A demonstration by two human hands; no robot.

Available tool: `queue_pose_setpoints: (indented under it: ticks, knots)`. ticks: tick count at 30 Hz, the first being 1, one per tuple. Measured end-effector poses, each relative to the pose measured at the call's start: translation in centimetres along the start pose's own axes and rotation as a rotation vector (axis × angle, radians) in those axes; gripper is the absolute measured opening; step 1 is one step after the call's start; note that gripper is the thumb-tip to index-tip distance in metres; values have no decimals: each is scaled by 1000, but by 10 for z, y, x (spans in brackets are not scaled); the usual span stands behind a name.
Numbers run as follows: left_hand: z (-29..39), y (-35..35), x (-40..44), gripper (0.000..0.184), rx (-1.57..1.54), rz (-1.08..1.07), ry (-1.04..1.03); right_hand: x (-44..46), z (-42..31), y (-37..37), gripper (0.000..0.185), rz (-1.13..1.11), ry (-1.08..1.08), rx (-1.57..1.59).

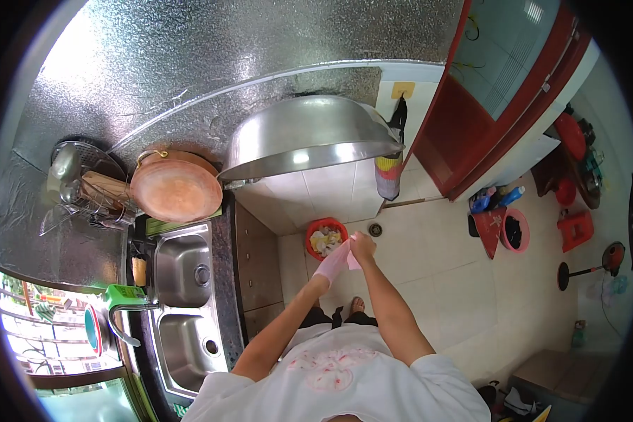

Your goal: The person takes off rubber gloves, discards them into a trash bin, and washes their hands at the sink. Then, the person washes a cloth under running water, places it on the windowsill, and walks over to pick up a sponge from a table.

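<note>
Thin pink material [333, 264], which looks like a glove, covers my left hand [337, 259] from the wrist forward. The fingers of my left hand cannot be made out beneath it. My right hand [362, 246] is closed on the far end of the pink material, close to where my left fingertips would be. A short pink piece hangs just below my right hand. Both hands are held in front of my body, above the tiled floor. Just beyond them stands a red basin [309, 243] with crumpled white and yellow pieces inside.
A double steel sink [219, 330] and dark counter lie on the left, with a copper-coloured pan [176, 190] and utensils behind. A large metal basin [309, 133] hangs on the wall ahead. At right are a pink tub [524, 243], a red stool [575, 229] and a fan [612, 257].
</note>
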State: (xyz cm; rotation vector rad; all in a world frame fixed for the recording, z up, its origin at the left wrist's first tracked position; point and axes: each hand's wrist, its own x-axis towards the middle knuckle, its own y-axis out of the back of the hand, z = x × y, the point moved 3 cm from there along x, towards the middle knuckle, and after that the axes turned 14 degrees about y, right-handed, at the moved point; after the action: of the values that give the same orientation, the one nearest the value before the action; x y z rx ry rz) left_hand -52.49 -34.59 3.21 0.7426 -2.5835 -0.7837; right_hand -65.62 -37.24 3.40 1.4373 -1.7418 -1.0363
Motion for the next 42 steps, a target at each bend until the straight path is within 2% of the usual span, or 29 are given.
queue_pose_setpoints:
  ticks: [4,5,6,8,9,11,12,14,15,17,18,20,21,24,26,27,29,30,32,33,35,36,38,39,41,42]
  knots:
    - [-100,101,-34,51,808,204,-143,3,2,-4,21,51,-44,25]
    - [-107,112,-56,47,1326,400,-318,6,10,-12,21,32,-158,4]
    - [-115,117,-78,43,1839,591,-510,7,21,-9,21,32,-140,6]
    - [-137,109,-113,35,2824,999,-992,8,51,-7,25,-30,-347,109]
    - [-143,102,-125,35,2816,989,-1013,10,51,-4,25,-41,-335,110]
    - [-137,91,-141,32,2618,931,-1087,18,47,12,26,24,150,165]
    - [-135,86,-141,32,2610,919,-1091,23,49,15,26,16,158,160]
    - [-147,77,-141,32,2785,865,-1293,24,50,10,27,118,90,392]
    - [-151,75,-140,32,2764,869,-1314,23,50,8,27,98,91,397]
    - [-160,75,-130,33,3053,844,-1316,14,43,22,22,230,42,534]
    - [-159,76,-128,33,3020,868,-1329,9,39,25,22,204,29,533]
    - [-159,81,-112,34,3169,902,-1170,5,28,36,28,180,41,698]
    - [-157,84,-104,34,3154,915,-1169,-6,20,40,28,170,30,694]
    - [-146,88,-81,34,3189,927,-1132,-36,-21,44,29,46,4,833]
    - [-134,85,-72,37,3184,1101,-1138,-71,-43,42,19,-203,133,978]
    - [-132,84,-71,37,3178,1107,-1133,-85,-42,47,19,-204,126,977]
    - [-126,85,-68,37,3085,1139,-994,-112,-43,53,26,-457,-43,1412]
    - [-125,84,-70,37,3079,1137,-995,-119,-44,63,26,-461,-47,1409]
    - [-112,82,-81,40,2960,1426,-839,-138,-54,83,33,-559,-310,1744]
    - [-106,84,-86,40,2949,1427,-845,-146,-54,80,33,-566,-318,1743]
    - [-92,89,-94,43,2886,1438,-782,-157,-51,78,36,-557,-11,1175]
    - [-90,87,-97,43,2879,1440,-782,-160,-49,74,36,-561,-16,1174]
    - [-87,81,-107,46,2844,1720,-635,-160,-45,64,36,-551,-73,1192]
    - [-87,78,-113,46,2836,1715,-641,-160,-43,60,36,-560,-75,1189]
    - [-96,78,-120,46,2654,1521,-585,-153,-44,56,35,-541,9,1161]
    - [-100,75,-126,46,2648,1513,-590,-149,-42,52,35,-550,7,1158]
